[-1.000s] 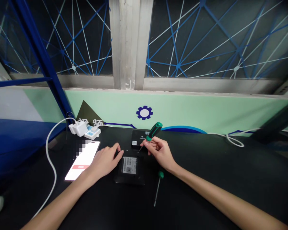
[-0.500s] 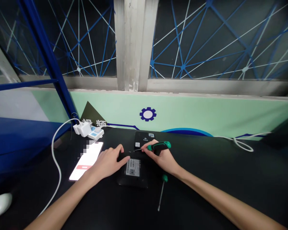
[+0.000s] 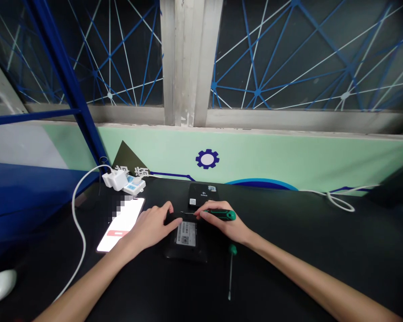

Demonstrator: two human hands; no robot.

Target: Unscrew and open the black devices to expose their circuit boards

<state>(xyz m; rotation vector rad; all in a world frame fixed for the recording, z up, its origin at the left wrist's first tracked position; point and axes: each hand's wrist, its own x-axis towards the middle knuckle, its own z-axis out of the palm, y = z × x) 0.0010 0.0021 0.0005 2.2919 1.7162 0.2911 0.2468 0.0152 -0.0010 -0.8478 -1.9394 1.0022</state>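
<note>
A black flat electronic box [image 3: 186,255] with a white printed label [image 3: 186,234] lies on the dark table in front of me. My left hand [image 3: 156,226] grips its far left corner, thumb on the top near the label and index finger bent at the edge. In my right hand [image 3: 223,219] is a green-and-black screwdriver [image 3: 223,215], held nearly level. Its thin shaft points left along the box's far edge; whether the tip touches is too small to tell. A second screwdriver [image 3: 231,270] with a green handle lies below my right wrist.
Behind the box sits another black box [image 3: 203,195] with a white sticker. On the left are a lit phone [image 3: 122,228], a white power strip [image 3: 134,184] with a charger, and a long white cable [image 3: 74,201]. A green wall [image 3: 255,156] bounds the table's back.
The held screwdriver's handle has dropped from tilted up to nearly level, and its shaft has shifted slightly nearer me. The loose screwdriver has swung, its tip now farther right. My left hand stays put.
</note>
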